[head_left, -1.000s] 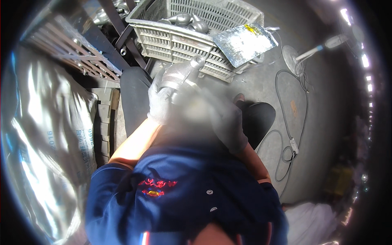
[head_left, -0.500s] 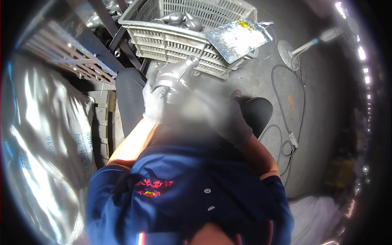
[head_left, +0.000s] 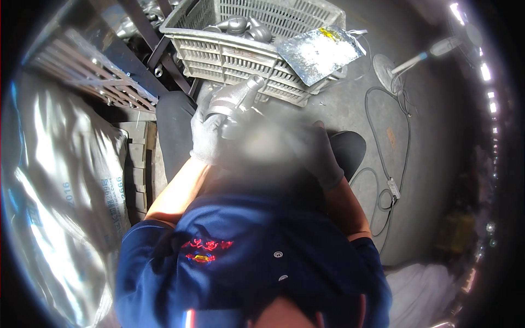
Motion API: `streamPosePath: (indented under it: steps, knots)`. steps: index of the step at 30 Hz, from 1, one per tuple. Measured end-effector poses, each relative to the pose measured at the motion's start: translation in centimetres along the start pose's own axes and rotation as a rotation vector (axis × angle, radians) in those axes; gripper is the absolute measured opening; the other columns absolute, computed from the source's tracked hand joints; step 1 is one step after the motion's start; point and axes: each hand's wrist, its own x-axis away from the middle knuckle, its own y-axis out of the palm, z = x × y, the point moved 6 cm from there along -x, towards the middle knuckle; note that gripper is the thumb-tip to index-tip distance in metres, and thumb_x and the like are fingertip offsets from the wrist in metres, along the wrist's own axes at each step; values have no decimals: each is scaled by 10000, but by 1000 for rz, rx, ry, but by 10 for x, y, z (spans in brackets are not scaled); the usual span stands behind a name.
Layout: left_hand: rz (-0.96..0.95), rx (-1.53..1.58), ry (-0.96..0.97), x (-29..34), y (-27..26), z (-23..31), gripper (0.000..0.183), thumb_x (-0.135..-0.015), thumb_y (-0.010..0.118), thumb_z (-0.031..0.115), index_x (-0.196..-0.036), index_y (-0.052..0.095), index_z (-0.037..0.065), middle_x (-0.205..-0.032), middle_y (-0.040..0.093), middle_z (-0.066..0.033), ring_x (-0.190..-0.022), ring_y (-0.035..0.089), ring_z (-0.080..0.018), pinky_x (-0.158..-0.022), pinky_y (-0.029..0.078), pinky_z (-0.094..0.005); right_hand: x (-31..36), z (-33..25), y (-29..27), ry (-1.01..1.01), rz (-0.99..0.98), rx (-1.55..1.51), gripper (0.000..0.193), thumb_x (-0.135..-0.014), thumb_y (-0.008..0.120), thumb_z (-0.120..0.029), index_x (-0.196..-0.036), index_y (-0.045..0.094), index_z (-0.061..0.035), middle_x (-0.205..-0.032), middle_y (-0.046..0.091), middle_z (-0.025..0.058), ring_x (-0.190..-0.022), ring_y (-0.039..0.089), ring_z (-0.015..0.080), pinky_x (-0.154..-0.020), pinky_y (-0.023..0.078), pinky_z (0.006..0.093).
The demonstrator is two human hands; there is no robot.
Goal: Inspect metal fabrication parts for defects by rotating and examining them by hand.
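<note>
In my gloved left hand (head_left: 205, 138) is a grey metal casting (head_left: 234, 99), a tapered hollow piece with a round collar and a narrow open neck. Its neck tilts up and to the right, toward the crate. The fingers wrap round the casting's left side. To the right, my gloved right hand (head_left: 327, 164) is held over my lap. A hazy blur covers its fingers and the space between both hands, so I cannot make out what it holds, if anything. A thin pale tip shows beside the casting at the edge of that blur.
A grey slatted plastic crate (head_left: 229, 57) ahead holds several similar castings (head_left: 257, 31). A shiny sheet (head_left: 320, 54) hangs over its right corner. White woven sacks (head_left: 71, 202) lie left, near a metal rack (head_left: 93, 68). A fan stand (head_left: 388, 74) and cable (head_left: 407, 142) are on the right.
My right hand has drawn slightly to the right, away from the casting. My left hand keeps the casting in nearly the same place.
</note>
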Motion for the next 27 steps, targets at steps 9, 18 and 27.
streamPosePath:
  steps: [9, 18, 27]
  knots:
    - [30, 4, -97, 5, 3, 0, 545, -775, 480, 53, -1311, 524, -35, -1201, 608, -139, -1074, 605, -215, -938, 487, -311, -1, -40, 6, -232, 86, 633, 364, -802, 597, -23, -1136, 695, -131, -805, 639, 68, -680, 638, 248, -604, 512, 355]
    - [53, 41, -182, 4, -3, -9, 537, -760, 494, 9, -1293, 538, -28, -1103, 626, -103, -958, 600, -168, -839, 490, -272, 1, -46, 1, -254, 81, 681, 357, -803, 603, -43, -1133, 695, -143, -791, 629, 60, -662, 633, 248, -581, 506, 361]
    - [42, 33, -154, 5, -3, -8, 563, -761, 477, -1, -1322, 516, -24, -1172, 613, -124, -1020, 615, -198, -898, 498, -285, 0, -35, 3, -219, -80, 618, 342, -831, 584, -10, -1147, 684, -95, -759, 660, 110, -686, 658, 283, -606, 503, 352]
